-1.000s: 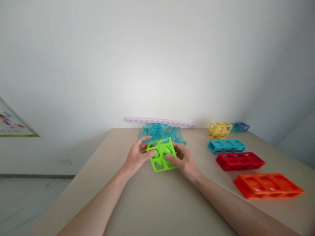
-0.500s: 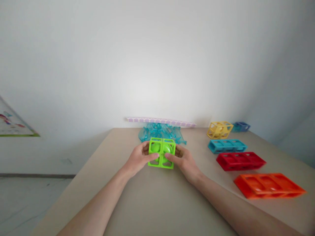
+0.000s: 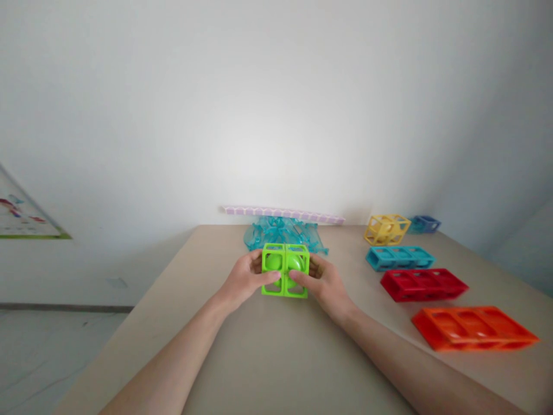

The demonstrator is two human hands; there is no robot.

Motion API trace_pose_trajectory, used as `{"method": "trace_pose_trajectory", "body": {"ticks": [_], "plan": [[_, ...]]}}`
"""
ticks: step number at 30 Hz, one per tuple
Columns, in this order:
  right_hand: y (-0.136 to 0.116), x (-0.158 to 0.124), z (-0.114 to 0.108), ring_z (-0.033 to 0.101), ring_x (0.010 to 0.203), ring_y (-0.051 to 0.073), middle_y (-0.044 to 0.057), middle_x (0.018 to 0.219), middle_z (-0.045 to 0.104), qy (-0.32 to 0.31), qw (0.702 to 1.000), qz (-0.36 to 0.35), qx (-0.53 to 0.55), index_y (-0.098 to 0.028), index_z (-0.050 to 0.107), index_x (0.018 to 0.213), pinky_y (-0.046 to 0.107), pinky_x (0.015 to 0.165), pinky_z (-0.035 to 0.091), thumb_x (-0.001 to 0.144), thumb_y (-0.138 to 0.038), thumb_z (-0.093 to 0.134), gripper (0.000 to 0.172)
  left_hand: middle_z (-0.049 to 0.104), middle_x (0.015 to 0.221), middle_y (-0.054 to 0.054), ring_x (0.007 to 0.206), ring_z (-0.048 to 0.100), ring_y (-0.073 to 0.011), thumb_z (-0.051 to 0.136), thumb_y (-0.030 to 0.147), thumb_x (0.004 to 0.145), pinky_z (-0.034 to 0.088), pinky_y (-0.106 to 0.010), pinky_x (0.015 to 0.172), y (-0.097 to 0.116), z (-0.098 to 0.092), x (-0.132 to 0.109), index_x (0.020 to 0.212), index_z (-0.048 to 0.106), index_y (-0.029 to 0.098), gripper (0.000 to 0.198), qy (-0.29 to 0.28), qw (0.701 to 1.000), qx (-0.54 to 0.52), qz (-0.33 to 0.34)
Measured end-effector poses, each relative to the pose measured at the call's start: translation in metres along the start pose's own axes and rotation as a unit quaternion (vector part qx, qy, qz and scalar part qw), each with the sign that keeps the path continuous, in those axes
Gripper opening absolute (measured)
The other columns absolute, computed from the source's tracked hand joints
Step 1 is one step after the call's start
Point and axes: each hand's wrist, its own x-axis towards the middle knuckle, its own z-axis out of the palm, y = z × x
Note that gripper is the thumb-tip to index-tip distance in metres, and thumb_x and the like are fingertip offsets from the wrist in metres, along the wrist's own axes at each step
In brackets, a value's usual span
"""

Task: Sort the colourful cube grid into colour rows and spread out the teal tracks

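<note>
Two bright green open-frame cubes, each with a round ball shape inside, stand side by side and touch along one edge. My left hand (image 3: 242, 280) is closed on the left green cube (image 3: 273, 262), its thumb across the front. The right green cube (image 3: 297, 264) is gripped by my right hand (image 3: 323, 282), with that thumb also on the front face. My other fingers go around the outer sides and are partly hidden. Whether the cubes rest on the table or hang just above it, I cannot tell.
Behind the cubes lies a heap of clear teal plastic (image 3: 283, 232), with a lilac patterned strip (image 3: 283, 214) at the wall. Along the right stand frame blocks: yellow (image 3: 386, 229), blue (image 3: 427, 223), teal (image 3: 400, 258), red (image 3: 424, 285) and orange (image 3: 474, 328). The beige table (image 3: 250, 363) meets a white wall.
Hardly anything differs. The green cubes tilt very slightly, and the whole view has shifted by a few pixels. Both hands keep the same grip.
</note>
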Motion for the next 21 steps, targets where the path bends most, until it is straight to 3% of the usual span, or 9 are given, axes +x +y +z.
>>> {"method": "trace_pose_trajectory", "body": {"ticks": [4,13,18,21], "plan": [[-0.002,0.0,-0.002,0.067,0.076,0.02,0.006,0.098,0.071,-0.035,0.998,0.014,0.043,-0.018,0.064,0.103,0.033,0.064,0.057,0.072,-0.038,0.075,0.038,0.072,0.101,-0.008,0.087,0.069,-0.0236,0.079,0.027,0.066,0.054,-0.035,0.077,0.003,-0.001,-0.001,0.107,0.063,0.016,0.045,-0.025,0.999,-0.043,0.008],[0.002,-0.002,0.002,0.065,0.086,0.023,0.006,0.098,0.068,-0.007,0.999,-0.014,-0.047,-0.019,0.056,0.107,0.036,0.069,0.056,0.066,-0.036,0.079,0.049,0.07,0.101,-0.004,0.092,0.066,-0.0221,0.084,0.024,0.058,0.053,-0.033,0.078,-0.002,0.003,0.0,0.109,0.055,0.017,0.059,0.008,0.999,0.043,0.01],[0.007,-0.002,-0.002,0.065,0.091,0.023,0.007,0.105,0.067,-0.018,0.995,-0.045,-0.091,-0.02,0.056,0.108,0.039,0.082,0.053,0.062,-0.031,0.082,0.054,0.066,0.104,-0.004,0.094,0.064,-0.0201,0.082,0.023,0.06,0.051,-0.03,0.08,0.0,0.002,-0.003,0.111,0.053,0.017,0.059,-0.019,0.995,0.092,0.045],[0.011,0.0,-0.005,0.064,0.096,0.023,0.005,0.107,0.066,-0.032,0.992,-0.075,-0.092,-0.021,0.056,0.107,0.039,0.087,0.051,0.062,-0.028,0.083,0.053,0.063,0.106,-0.004,0.096,0.063,-0.0201,0.082,0.024,0.061,0.05,-0.029,0.08,-0.001,0.0,-0.005,0.112,0.052,0.019,0.06,-0.007,0.99,0.119,0.078]]}}
